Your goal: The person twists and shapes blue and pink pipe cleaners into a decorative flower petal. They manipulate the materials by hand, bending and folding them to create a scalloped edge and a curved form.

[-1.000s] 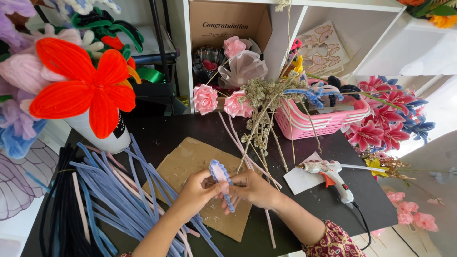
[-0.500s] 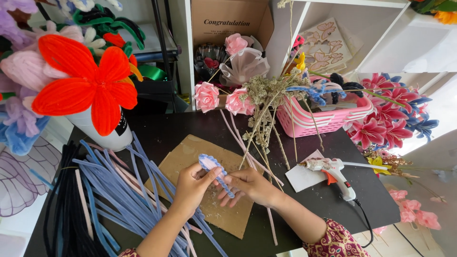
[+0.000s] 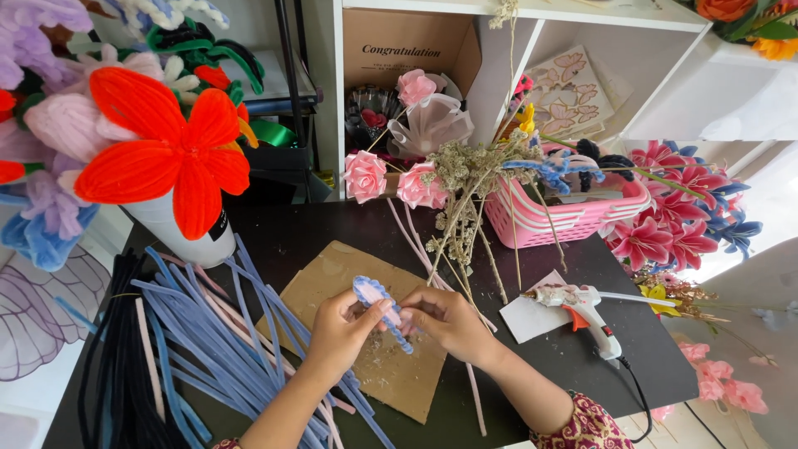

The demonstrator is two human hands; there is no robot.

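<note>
My left hand [image 3: 339, 333] and my right hand [image 3: 449, 320] meet over a brown cardboard sheet [image 3: 332, 278] on the black table [image 3: 283, 229]. Between them they pinch a small petal shape [image 3: 371, 294] made of blue fuzzy wire with a pale pink middle. Its twisted blue stem [image 3: 400, 336] runs down between my fingers. The left thumb and fingers hold the petal's lower edge. My right fingertips grip the stem just beside it.
A heap of blue, pink and black fuzzy wires [image 3: 199, 333] lies at the left. A white glue gun [image 3: 582, 303] rests on a white card at the right. A pink basket [image 3: 565, 212], pink roses [image 3: 391, 179] and a white vase [image 3: 179, 233] of orange flowers stand behind.
The petal piece has tilted and shifted slightly right as both hands turn it. The hands stay over the cardboard.
</note>
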